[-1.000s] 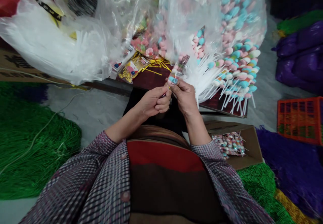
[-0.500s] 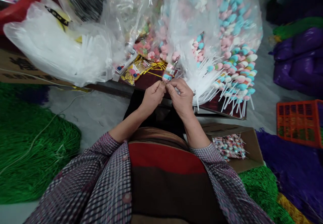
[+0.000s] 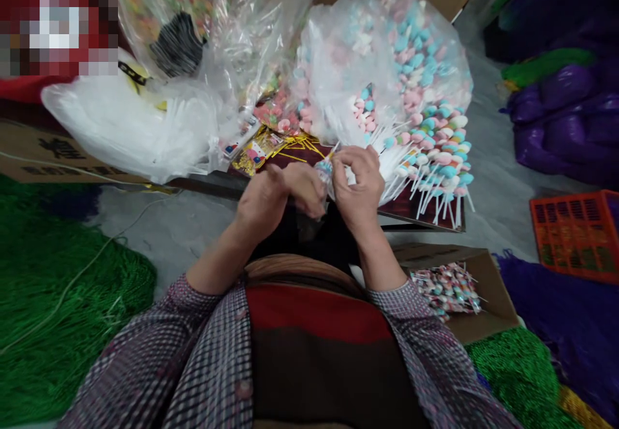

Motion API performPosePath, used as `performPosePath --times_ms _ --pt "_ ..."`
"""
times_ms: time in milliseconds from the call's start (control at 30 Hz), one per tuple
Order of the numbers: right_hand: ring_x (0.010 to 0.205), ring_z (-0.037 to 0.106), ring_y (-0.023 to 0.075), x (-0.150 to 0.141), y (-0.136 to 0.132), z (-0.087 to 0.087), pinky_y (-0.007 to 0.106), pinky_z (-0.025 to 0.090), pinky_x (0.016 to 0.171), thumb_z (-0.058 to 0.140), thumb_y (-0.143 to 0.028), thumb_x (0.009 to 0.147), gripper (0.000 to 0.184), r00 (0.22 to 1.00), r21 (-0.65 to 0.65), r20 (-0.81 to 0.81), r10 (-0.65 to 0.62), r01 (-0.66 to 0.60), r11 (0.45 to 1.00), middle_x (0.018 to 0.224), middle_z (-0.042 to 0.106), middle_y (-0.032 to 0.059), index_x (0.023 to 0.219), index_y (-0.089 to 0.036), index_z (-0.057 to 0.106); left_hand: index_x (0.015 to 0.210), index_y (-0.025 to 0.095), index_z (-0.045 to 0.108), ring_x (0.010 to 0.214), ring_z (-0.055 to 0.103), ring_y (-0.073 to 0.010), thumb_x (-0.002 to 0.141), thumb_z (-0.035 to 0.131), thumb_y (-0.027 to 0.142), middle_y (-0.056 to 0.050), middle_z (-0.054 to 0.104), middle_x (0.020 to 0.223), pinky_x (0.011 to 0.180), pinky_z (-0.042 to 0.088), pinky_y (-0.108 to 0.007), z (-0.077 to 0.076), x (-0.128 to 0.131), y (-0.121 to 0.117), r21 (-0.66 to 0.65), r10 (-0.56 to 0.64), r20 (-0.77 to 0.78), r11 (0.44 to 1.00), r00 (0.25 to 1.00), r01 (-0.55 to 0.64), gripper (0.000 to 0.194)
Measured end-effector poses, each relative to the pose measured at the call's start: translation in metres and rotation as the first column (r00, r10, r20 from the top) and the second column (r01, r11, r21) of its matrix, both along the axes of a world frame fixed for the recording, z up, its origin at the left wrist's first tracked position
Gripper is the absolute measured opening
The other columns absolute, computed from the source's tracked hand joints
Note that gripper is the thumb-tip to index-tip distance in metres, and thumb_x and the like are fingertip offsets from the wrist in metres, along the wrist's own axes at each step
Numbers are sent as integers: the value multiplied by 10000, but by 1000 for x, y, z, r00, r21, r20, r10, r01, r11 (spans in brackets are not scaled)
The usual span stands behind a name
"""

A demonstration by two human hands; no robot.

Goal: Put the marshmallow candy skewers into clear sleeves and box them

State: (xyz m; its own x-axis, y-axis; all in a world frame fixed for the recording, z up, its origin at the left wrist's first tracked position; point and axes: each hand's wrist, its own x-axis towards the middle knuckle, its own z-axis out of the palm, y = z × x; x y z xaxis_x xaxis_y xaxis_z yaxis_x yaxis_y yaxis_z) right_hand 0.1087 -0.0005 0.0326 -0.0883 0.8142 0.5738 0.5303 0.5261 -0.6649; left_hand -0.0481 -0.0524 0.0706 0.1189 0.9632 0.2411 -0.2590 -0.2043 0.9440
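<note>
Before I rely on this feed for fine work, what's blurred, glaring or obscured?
Head view: left grip blurred, right grip crisper, wrapped candy between them indistinct and partly hidden; head view: glare streaks on the clear bag at top centre; head view: coarse pixel blocks cover the upper-left corner.

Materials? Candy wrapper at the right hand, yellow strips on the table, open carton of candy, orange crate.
Candy wrapper: probably clear plastic film; pale blue shows through, though it's blurred.
Yellow strips: metallic-looking foil or coated plastic, can't tell; a slight shine. Any wire core isn't visible.
Open carton: likely cardboard; matte brown, thin flat walls.
Orange crate: likely molded plastic; even color, gridded side.
</note>
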Motion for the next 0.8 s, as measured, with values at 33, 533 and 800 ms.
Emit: performPosePath --times_ms 33,533,800 --pt "1075 681 220 0 -1 5 562 314 1232 537 -308 973 193 1000 15 -26 -14 14 1000 982 740 33 859 -263 687 582 195 725 624 588 -159 900 376 811 -63 586 544 633 488 -291 -6 1 -1 -45 -45 -68 998 997 42 776" --pt "1221 611 281 6 -21 12 596 271 1237 646 -362 933 146 988 -34 5 152 -152 988 1010 704 27 848 -308 752 702 167 651 286 233 -57 950 378 734 65 318 355 348 207 -217 -38 7 20 -570 -191 272 758 943 318 676" --pt "1108 694 228 32 -35 0 459 522 1037 704 -415 900 169 875 -399 -450 178 -375 837 1110 759 39 843 -258 731 886 224 797 659 584 -95 764 775 252 -8 710 772 653 472 -212 -27 2 3 -111 -180 -74 979 981 171 127"
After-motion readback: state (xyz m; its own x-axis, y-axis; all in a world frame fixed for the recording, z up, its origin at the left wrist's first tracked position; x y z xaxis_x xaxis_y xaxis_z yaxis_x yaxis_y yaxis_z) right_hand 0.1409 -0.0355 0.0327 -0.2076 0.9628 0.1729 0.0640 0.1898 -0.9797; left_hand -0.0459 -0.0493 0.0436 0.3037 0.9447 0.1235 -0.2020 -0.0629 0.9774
